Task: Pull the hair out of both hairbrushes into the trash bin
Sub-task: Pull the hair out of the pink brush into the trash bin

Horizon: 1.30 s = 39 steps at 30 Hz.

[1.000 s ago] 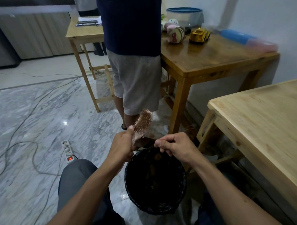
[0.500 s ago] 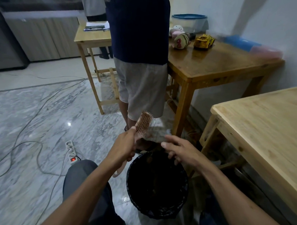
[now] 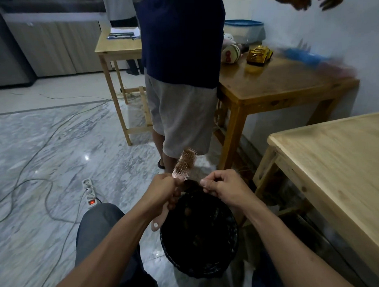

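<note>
A pink hairbrush point(image 3: 185, 165) is being gripped by the left hand point(image 3: 164, 190) while a hair clump point(image 3: 191, 184) is being pinched by the right hand point(image 3: 223, 186) above the trash bin point(image 3: 200, 267); no writing is legible.

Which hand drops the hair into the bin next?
Right hand: it pinches the hair clump above the trash bin. Left hand grips the hairbrush.

The trash bin point(image 3: 199, 239) mouth lies open from above; a standing person's legs point(image 3: 179, 126) block beyond it, a pale tabletop point(image 3: 335, 170) crowds its right.
</note>
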Available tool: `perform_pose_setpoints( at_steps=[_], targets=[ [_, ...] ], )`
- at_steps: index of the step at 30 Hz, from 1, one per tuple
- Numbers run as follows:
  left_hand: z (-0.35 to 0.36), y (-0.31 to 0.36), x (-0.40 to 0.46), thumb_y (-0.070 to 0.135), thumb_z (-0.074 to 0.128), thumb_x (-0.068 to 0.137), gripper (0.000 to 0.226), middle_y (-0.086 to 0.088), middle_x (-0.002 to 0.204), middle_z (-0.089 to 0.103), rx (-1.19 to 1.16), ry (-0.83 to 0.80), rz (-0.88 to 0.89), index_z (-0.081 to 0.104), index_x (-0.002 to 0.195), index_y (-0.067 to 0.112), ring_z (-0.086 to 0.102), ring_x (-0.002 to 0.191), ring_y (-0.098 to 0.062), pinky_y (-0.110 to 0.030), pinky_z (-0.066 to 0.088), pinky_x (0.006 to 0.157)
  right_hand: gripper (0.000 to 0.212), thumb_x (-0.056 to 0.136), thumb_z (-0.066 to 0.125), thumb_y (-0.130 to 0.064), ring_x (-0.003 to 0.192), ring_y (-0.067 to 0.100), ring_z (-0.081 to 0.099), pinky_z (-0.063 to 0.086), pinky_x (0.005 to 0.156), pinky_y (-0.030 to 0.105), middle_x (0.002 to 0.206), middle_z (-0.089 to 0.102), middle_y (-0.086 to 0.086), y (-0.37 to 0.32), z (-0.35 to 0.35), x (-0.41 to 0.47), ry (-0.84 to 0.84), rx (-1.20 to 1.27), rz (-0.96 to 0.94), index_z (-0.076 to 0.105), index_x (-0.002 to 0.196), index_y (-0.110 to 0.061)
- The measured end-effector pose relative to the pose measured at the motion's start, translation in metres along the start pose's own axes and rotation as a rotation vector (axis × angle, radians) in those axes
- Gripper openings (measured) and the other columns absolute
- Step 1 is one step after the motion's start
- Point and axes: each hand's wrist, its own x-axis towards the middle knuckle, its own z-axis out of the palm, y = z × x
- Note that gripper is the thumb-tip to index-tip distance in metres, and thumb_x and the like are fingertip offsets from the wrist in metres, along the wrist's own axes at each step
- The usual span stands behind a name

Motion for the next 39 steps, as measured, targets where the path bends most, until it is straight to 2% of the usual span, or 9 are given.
perform_pose_setpoints(
  at_steps=[2,7,15,21,27,30,33,35,39],
  targets=[
    [0.004,0.0,0.004,0.011,0.057,0.099,0.006,-0.006,0.055,0.041,-0.006,0.001,-0.011,0.059,0.097,0.006,0.03,0.038,-0.014,-0.021,0.022,0.042,0.022,0.086,0.078,-0.022,0.066,0.022,0.055,0.044,0.067,0.037,0.062,0.071,-0.002,0.001,-0.001,0.0,-0.009,0.016,0.007,0.076,0.064,-0.022],
    [0.002,-0.002,0.02,0.011,0.058,0.095,0.014,-0.007,0.054,0.043,0.014,0.113,-0.007,0.057,0.083,0.005,0.032,0.036,-0.015,-0.022,0.026,0.042,0.025,0.09,0.074,-0.011,0.053,0.01,0.048,0.037,0.049,0.019,0.059,0.064,-0.001,-0.001,-0.011,-0.012,-0.08,0.064,0.012,0.067,0.066,-0.013],
    [-0.004,0.003,0.024,0.011,0.052,0.1,0.019,-0.006,0.054,0.041,-0.113,0.02,-0.137,0.055,0.083,0.005,0.031,0.038,-0.015,-0.021,0.024,0.04,0.026,0.094,0.07,-0.011,0.049,0.006,0.046,0.034,0.046,0.016,0.058,0.061,-0.003,0.008,-0.031,-0.021,-0.26,0.018,0.011,0.063,0.069,-0.013],
    [-0.011,0.006,0.05,0.006,0.046,0.095,0.021,-0.005,0.054,0.034,-0.27,0.172,-0.113,0.046,0.075,0.01,0.028,0.036,-0.016,-0.02,0.025,0.04,0.022,0.093,0.07,-0.009,0.052,0.008,0.045,0.034,0.05,0.02,0.065,0.06,0.004,-0.012,-0.027,-0.021,-0.423,-0.05,-0.066,0.065,0.072,-0.011],
    [-0.039,0.017,0.054,0.004,0.047,0.096,0.015,-0.004,0.052,0.033,-0.128,0.281,-0.057,0.051,0.081,0.005,0.025,0.043,-0.017,-0.027,0.022,0.047,0.015,0.09,0.074,-0.02,0.059,0.005,0.053,0.042,0.061,0.025,0.068,0.064,-0.001,-0.005,-0.025,-0.024,-0.424,-0.307,0.015,0.073,0.079,-0.01],
    [-0.034,0.01,0.042,0.004,0.049,0.096,0.008,-0.005,0.057,0.035,-0.015,0.258,0.061,0.053,0.089,0.005,0.028,0.044,-0.016,-0.029,0.023,0.048,0.019,0.095,0.067,-0.028,0.07,0.007,0.061,0.048,0.058,0.022,0.08,0.07,-0.006,-0.004,-0.01,-0.024,-0.419,-0.533,0.098,0.076,0.104,-0.015],
    [-0.021,0.0,0.029,0.015,0.053,0.099,0.012,-0.005,0.059,0.039,0.115,0.156,0.161,0.055,0.089,0.008,0.033,0.043,-0.016,-0.029,0.025,0.046,0.055,0.098,0.06,-0.03,0.082,0.011,0.066,0.054,0.057,0.023,0.118,0.065,0.001,-0.004,-0.007,-0.019,-0.369,-0.701,0.161,0.047,0.15,-0.021],
    [-0.01,-0.004,0.02,0.025,0.056,0.099,0.016,0.0,0.058,0.046,0.207,0.147,0.232,0.058,0.087,0.014,0.04,0.044,-0.016,-0.028,0.03,0.045,0.068,0.097,0.061,-0.03,0.087,0.017,0.071,0.058,0.059,0.026,0.136,0.059,0.005,-0.004,-0.007,-0.01,-0.26,-0.563,0.18,0.032,0.158,-0.023],
    [0.005,-0.005,0.012,0.031,0.059,0.098,0.02,0.004,0.064,0.056,0.297,0.143,0.321,0.065,0.09,0.014,0.049,0.052,-0.014,-0.032,0.036,0.055,0.058,0.096,0.065,-0.032,0.07,0.016,0.069,0.051,0.05,0.026,0.129,0.063,0.003,-0.001,0.002,0.011,-0.043,-0.056,0.178,0.044,0.149,-0.021]
  ],
)
